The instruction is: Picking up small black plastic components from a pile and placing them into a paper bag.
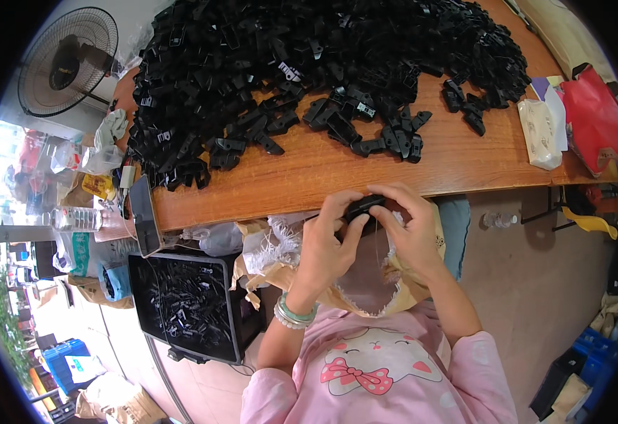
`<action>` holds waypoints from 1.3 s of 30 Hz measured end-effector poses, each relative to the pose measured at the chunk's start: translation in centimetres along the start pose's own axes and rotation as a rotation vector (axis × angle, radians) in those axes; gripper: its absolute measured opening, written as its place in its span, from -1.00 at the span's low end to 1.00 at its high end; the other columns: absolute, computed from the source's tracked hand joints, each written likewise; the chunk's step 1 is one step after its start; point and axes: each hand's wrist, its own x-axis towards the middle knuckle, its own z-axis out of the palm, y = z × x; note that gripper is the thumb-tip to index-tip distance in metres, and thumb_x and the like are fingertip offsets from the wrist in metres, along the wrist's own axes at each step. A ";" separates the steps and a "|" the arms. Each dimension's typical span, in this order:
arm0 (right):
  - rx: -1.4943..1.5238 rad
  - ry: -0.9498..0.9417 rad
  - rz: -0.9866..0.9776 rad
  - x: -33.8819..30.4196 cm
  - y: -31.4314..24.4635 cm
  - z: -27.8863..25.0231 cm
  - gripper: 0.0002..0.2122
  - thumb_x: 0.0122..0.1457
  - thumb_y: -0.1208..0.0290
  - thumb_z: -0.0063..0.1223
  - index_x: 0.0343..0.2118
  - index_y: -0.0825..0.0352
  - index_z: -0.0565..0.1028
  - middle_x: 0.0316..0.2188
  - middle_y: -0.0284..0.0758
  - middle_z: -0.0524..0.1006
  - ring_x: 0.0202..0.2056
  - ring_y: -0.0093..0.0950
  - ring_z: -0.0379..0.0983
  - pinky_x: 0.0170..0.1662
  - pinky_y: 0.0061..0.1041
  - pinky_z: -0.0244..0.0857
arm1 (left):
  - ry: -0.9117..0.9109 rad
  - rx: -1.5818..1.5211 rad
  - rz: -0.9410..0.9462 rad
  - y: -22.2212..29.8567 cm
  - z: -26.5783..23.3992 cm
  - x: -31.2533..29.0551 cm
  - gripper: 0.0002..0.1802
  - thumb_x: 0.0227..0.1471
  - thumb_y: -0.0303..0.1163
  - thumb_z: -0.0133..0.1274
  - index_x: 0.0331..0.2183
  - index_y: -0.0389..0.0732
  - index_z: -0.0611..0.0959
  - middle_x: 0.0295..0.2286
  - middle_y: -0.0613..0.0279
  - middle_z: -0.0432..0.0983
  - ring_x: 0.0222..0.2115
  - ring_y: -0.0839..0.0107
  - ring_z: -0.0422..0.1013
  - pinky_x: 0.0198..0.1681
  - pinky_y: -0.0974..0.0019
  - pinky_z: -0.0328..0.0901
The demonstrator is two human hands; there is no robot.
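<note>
Black plastic part [364, 205] pinched in fingertips of both hands: left hand [329, 244] at left end, right hand [414, 230] at right, neither nearer. Long axis roughly left-to-right, right end slightly higher in view. Location: by near edge of wooden table [288, 189].

Head cam, L of a side-by-side pr., fisheye. We look down & fwd from head ht., over the pink shirt [376, 371], w/ the L hand [328, 247] and R hand [415, 237] at close range, approx. mid-frame. Beyond them we see the wood tabletop [302, 177] across the upper part; the fan [64, 73] lies farther off, upper L. Straight edges bow twd the dark rim.
</note>
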 end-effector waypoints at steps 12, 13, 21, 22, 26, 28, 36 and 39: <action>-0.716 0.375 -0.357 7.3 2.8 -3.7 -0.75 0.15 0.47 -0.05 -0.09 0.29 0.48 0.00 -0.18 0.37 0.03 -0.15 0.24 0.02 -0.28 0.16 | 0.067 0.760 0.527 -2.2 -1.2 10.7 -0.63 -0.19 -0.59 0.09 -0.21 -0.20 0.52 -0.21 0.05 0.34 -0.30 0.12 0.39 -0.31 0.20 0.34; -0.761 0.424 -0.365 8.5 3.6 -4.4 -0.74 0.19 0.42 -0.08 -0.06 0.26 0.47 0.04 -0.17 0.34 0.08 -0.12 0.19 0.08 -0.26 0.12 | 0.047 0.763 0.523 -2.0 -1.1 10.9 -0.62 -0.19 -0.58 0.10 -0.21 -0.19 0.51 -0.21 0.05 0.33 -0.29 0.11 0.39 -0.31 0.18 0.34; -0.746 0.373 -0.293 21.3 7.2 -9.4 -0.60 0.21 0.09 -0.16 0.09 0.05 0.37 0.15 -0.12 0.22 0.20 -0.05 0.02 0.20 -0.11 -0.07 | 0.139 0.839 0.641 -2.4 -1.6 9.7 -0.59 -0.28 -0.56 0.14 -0.25 -0.24 0.47 -0.24 0.06 0.36 -0.30 0.08 0.34 -0.20 0.13 0.27; -0.712 0.351 -0.330 22.5 7.5 -10.2 -0.59 0.20 0.06 -0.14 0.10 0.03 0.36 0.16 -0.11 0.22 0.21 -0.05 0.01 0.21 -0.08 -0.08 | 0.141 0.778 0.662 -2.1 -1.2 9.3 -0.59 -0.29 -0.56 0.14 -0.26 -0.25 0.47 -0.25 0.06 0.37 -0.30 0.08 0.33 -0.20 0.13 0.26; -0.656 0.116 -0.209 23.9 5.4 -5.3 -0.37 -0.07 -0.19 0.09 0.11 -0.16 0.30 0.22 -0.19 0.09 0.22 -0.12 0.00 0.07 0.32 -0.19 | 0.039 0.477 0.713 -0.6 1.5 5.9 -0.60 -0.33 -0.58 0.16 -0.32 -0.26 0.43 -0.31 0.06 0.40 -0.32 0.06 0.31 -0.22 0.12 0.25; -0.643 0.059 -0.199 24.0 4.9 -3.6 -0.38 -0.12 -0.19 0.13 0.05 -0.12 0.37 0.18 -0.20 0.13 0.19 -0.14 0.05 0.11 0.23 -0.17 | -0.062 0.399 0.718 -0.4 3.6 6.0 -0.60 -0.32 -0.59 0.16 -0.32 -0.25 0.42 -0.34 0.08 0.40 -0.34 0.08 0.32 -0.23 0.13 0.25; -0.676 -0.051 -0.295 19.5 4.2 -2.8 -0.59 -0.02 0.00 0.14 -0.12 0.05 0.48 0.02 -0.28 0.31 0.09 -0.26 0.20 0.12 -0.18 0.06 | -0.039 0.324 0.612 -2.8 3.7 7.0 -0.63 -0.25 -0.57 0.19 -0.31 -0.25 0.43 -0.45 0.12 0.39 -0.40 0.14 0.34 -0.33 0.21 0.28; -0.685 -0.067 -0.274 17.6 3.3 -2.9 -0.58 0.01 0.02 0.12 -0.08 0.05 0.45 0.02 -0.28 0.32 0.09 -0.26 0.21 0.12 -0.18 0.05 | -0.020 0.400 0.677 -3.0 3.1 6.2 -0.63 -0.23 -0.51 0.23 -0.30 -0.25 0.47 -0.42 0.14 0.44 -0.40 0.18 0.37 -0.31 0.22 0.27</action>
